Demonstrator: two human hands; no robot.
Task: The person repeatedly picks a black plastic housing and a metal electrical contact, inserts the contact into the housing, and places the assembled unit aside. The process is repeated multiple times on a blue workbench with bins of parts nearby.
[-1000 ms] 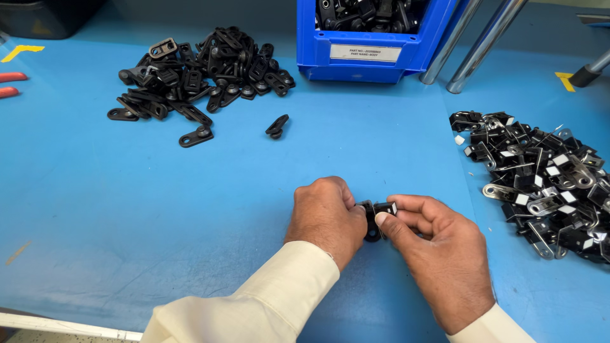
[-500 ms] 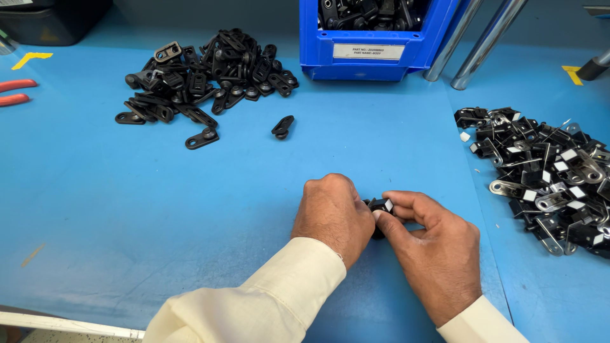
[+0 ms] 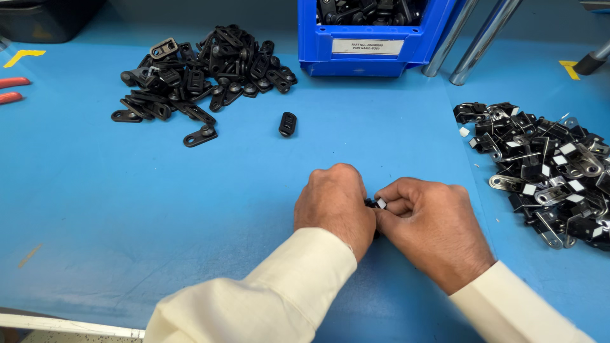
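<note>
Blue bin [image 3: 375, 60], red handles [image 3: 13, 89] (far left), black tray [image 3: 44, 16]

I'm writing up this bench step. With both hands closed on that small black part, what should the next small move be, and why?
Probably keep pressing the two pieces together. The left hand and right hand meet over a small black part with a white tab showing; it is mostly hidden, so whether it is seated cannot be told.

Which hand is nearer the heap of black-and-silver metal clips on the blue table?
Right. The right hand lies just short of the heap of black-and-silver metal clips; the left hand sits beyond it, farther away.
</note>
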